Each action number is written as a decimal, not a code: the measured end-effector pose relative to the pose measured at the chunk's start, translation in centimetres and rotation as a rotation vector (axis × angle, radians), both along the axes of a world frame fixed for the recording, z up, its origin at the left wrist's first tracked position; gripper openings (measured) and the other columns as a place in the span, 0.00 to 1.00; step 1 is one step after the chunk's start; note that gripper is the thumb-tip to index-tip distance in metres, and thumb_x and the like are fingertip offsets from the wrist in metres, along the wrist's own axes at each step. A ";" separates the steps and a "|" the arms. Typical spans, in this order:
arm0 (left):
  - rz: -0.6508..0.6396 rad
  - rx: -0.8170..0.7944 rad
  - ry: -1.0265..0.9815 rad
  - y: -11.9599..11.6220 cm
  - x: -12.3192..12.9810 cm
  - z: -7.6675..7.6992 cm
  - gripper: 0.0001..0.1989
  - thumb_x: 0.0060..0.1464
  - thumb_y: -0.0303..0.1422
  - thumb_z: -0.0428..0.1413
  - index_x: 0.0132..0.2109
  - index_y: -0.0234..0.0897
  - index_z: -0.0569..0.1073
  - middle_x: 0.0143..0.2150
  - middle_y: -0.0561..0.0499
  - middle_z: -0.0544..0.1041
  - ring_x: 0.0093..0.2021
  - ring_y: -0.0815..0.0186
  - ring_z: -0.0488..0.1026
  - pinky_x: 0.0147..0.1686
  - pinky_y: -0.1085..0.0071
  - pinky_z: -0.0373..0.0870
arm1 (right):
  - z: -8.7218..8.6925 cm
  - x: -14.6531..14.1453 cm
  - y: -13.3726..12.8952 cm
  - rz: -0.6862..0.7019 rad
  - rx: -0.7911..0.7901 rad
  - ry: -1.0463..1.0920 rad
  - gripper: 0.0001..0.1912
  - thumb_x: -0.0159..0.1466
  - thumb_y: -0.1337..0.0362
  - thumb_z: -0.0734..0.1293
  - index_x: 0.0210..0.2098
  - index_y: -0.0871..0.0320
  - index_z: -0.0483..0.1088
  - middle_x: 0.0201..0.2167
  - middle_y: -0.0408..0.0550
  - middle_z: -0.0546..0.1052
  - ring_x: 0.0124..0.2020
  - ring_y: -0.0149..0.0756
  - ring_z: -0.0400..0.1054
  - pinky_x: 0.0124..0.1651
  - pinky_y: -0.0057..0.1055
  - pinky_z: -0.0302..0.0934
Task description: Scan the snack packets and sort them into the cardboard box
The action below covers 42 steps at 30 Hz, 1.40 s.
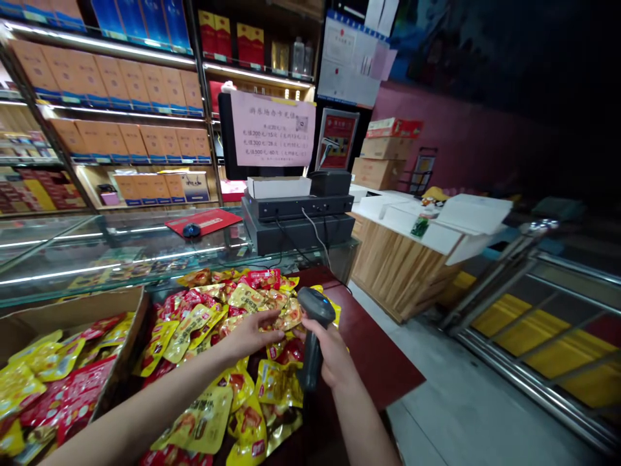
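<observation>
A dark barcode scanner (314,303) is upright in my right hand (334,356), whose fingers wrap its handle; a small blue light shows on its head. My left hand (255,336) reaches over the heap of snack packets (194,330), fingers stretched out and thumb apart. Its fingertips are beside a gold packet (290,315) close to the scanner; whether they touch it I cannot tell. Yellow, gold and red foil packets lie spread under and around both hands on a dark red tabletop (376,356).
A cardboard box (133,323) of similar packets stands at the left. Behind are a glass counter (121,239) with a mouse (191,230) on a red mat, and a cash drawer (301,233) with cables below a monitor. A metal railing (504,278) runs along the right.
</observation>
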<state>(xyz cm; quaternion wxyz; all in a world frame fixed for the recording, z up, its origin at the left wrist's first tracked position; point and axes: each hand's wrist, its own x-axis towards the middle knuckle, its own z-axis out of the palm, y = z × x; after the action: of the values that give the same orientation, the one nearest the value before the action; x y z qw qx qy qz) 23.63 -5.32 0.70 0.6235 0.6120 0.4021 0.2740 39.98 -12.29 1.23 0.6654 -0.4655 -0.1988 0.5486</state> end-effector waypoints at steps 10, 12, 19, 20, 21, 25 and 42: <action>0.098 0.063 -0.082 1.8 -1.7 0.0 0.17 0.43 0.38 0.64 0.41 0.35 0.75 0.36 0.48 0.79 0.35 0.62 0.76 0.36 0.69 0.71 | 1.4 -4.0 0.8 0.179 0.067 0.024 0.15 0.47 0.63 0.73 0.34 0.59 0.73 0.41 0.50 0.77 0.48 0.43 0.69 0.50 0.36 0.63; 0.097 -0.072 -0.101 2.7 -2.4 0.5 0.17 0.43 0.41 0.63 0.38 0.35 0.75 0.33 0.48 0.78 0.31 0.63 0.75 0.31 0.70 0.71 | 1.8 -4.4 1.0 0.203 0.118 0.037 0.15 0.47 0.63 0.73 0.34 0.60 0.72 0.44 0.51 0.76 0.49 0.43 0.69 0.50 0.37 0.63; 0.208 -0.234 -0.249 5.8 -5.2 2.4 0.16 0.36 0.34 0.68 0.34 0.33 0.74 0.32 0.47 0.78 0.29 0.66 0.74 0.26 0.73 0.71 | 2.4 -5.9 0.7 0.291 0.062 -0.175 0.18 0.47 0.58 0.72 0.35 0.60 0.70 0.40 0.52 0.76 0.30 0.38 0.72 0.26 0.30 0.65; 0.187 -0.213 -0.244 6.1 -5.5 2.4 0.18 0.36 0.34 0.68 0.36 0.34 0.75 0.33 0.47 0.78 0.30 0.65 0.74 0.25 0.73 0.70 | 2.5 -6.3 0.6 0.316 0.050 -0.225 0.17 0.48 0.57 0.71 0.34 0.60 0.70 0.34 0.51 0.77 0.25 0.36 0.71 0.23 0.28 0.63; 0.170 -0.184 -0.235 6.3 -5.7 2.3 0.19 0.35 0.33 0.68 0.38 0.34 0.75 0.35 0.46 0.78 0.31 0.65 0.74 0.24 0.74 0.70 | 2.6 -6.6 0.5 0.338 0.041 -0.276 0.15 0.50 0.57 0.70 0.32 0.60 0.70 0.28 0.49 0.77 0.22 0.33 0.69 0.20 0.27 0.60; 0.173 -0.082 -0.206 6.5 -6.0 1.9 0.19 0.35 0.34 0.68 0.38 0.34 0.77 0.33 0.48 0.78 0.27 0.68 0.73 0.22 0.76 0.66 | 3.0 -7.8 0.3 0.386 0.047 -0.423 0.11 0.54 0.58 0.66 0.24 0.60 0.68 0.12 0.41 0.68 0.13 0.28 0.59 0.18 0.26 0.55; 0.176 -0.025 -0.177 5.7 -6.2 3.2 0.15 0.38 0.28 0.64 0.38 0.34 0.79 0.32 0.48 0.80 0.25 0.69 0.71 0.25 0.75 0.65 | 4.4 -9.2 0.9 0.366 0.134 -0.461 0.13 0.55 0.56 0.65 0.21 0.58 0.64 0.10 0.38 0.63 0.12 0.26 0.56 0.18 0.25 0.54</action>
<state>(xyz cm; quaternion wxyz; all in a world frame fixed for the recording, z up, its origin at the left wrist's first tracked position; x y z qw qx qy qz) 17.45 0.40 3.94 0.6378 0.5400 0.4009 0.3753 30.80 -11.39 5.61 0.5221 -0.4894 -0.4609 0.5249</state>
